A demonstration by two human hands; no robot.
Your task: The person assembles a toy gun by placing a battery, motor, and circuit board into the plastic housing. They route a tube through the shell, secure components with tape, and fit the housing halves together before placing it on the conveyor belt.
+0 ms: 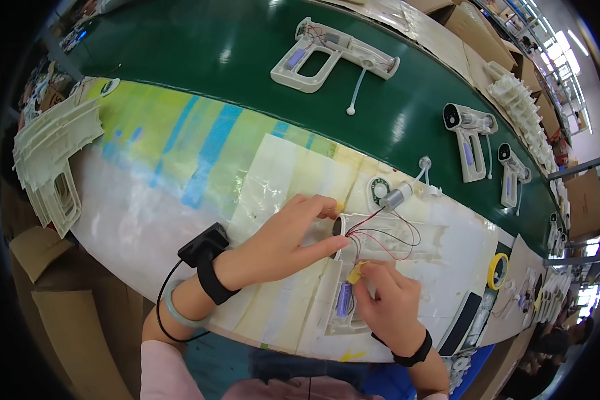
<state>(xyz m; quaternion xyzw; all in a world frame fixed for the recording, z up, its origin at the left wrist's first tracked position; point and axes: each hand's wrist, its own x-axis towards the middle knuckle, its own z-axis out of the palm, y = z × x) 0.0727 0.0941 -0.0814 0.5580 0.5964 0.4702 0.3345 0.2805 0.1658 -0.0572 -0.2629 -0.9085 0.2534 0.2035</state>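
A white gun-shaped plastic housing half [335,293] lies on the bench in front of me. My left hand [290,237] grips the round, dark end of this housing, thumb on the near side and fingers curled behind. Between the fingertips of my right hand [392,300] is a small piece of yellow tape [356,272], pinched just above the handle. A purple cylindrical battery [344,300] sits inside the handle. Red and black wires [380,235] loop out of the housing beside my left thumb. A silver motor [398,196] with a pale tube lies beyond it.
Several part-filled housings [337,53] lie on the green surface beyond the bench. Stacked white shells [57,157] stand at far left. A yellow tape roll [498,271] and a dark flat bar [460,323] lie on the right. Cardboard [73,340] is at lower left.
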